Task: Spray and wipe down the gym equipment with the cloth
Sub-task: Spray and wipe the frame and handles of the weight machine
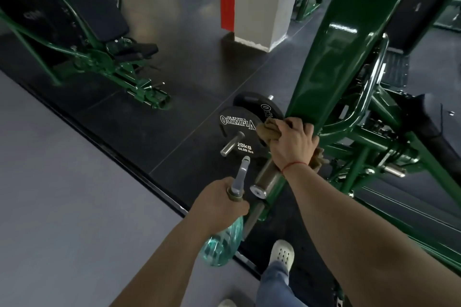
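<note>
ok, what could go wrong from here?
1. The right hand grips the cloth against the green beam, right beside the 20kg plate; a long stroke may knock knuckles on it.
2. The spray bottle in the left hand has its nozzle aimed toward that plate, not the beam; overspray could leave the floor slick near the shoe.

Wearer's dress: both forearms (349, 209) bare; thin red thread bracelet (294, 164) on the right wrist; blue jeans (274, 281); white perforated clog shoes (283, 253).
</note>
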Available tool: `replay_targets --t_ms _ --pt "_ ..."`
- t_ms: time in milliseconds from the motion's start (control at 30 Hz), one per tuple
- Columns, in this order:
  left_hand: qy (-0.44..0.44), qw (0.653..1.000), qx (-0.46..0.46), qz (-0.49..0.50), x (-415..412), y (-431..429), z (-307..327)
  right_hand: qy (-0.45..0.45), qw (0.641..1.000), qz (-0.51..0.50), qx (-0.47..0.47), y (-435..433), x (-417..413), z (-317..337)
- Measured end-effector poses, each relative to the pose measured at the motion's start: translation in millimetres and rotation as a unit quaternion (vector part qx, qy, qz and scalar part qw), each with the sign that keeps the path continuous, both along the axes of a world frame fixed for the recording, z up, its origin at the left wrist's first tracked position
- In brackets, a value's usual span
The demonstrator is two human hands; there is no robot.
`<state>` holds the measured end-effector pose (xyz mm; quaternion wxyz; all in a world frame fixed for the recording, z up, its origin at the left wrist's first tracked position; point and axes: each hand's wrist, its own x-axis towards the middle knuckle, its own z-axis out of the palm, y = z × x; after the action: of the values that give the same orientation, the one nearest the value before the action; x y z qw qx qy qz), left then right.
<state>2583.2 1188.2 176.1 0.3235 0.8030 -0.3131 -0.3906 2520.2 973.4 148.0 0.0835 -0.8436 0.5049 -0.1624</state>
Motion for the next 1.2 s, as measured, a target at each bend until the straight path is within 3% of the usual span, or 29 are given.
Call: replay_targets --t_ms 233,333,467,733,833,1033,1200 --pt "0.028 0.999 -0.007 0.044 -4.1 12.5 -6.4 -0.014 0.996 0.08 0.026 39.2 -20.4 0.7" --pt "0.026 0.998 -0.02 0.053 -2.7 6.8 0.0 -0.069 0.991 0.116 0.007 76.0 -32.1 -8.0" --pt "0.022 0.998 -0.04 0.044 0.9 -1.2 9.7 -0.187 0.977 0.106 0.006 94.5 -42.5 -23.6" --pt "-0.005 0.999 -0.044 0.017 -1.9 -17.4 13.4 -0.255 0.965 0.053 0.017 65.9 -36.2 -39.2" --pt "-0.006 0.999 -0.048 0.0 -5.9 -17.4 14.8 -0.259 0.963 -0.001 0.068 39.2 -31.9 -36.5" --pt "-0.02 0.998 -0.047 -0.028 -20.4 -19.7 12.4 -0.404 0.896 -0.091 0.16 25.6 -30.4 -38.7" --pt "-0.054 0.997 -0.038 -0.044 -29.9 -25.6 13.3 -0.526 0.791 -0.138 0.279 78.6 -43.2 -47.8"
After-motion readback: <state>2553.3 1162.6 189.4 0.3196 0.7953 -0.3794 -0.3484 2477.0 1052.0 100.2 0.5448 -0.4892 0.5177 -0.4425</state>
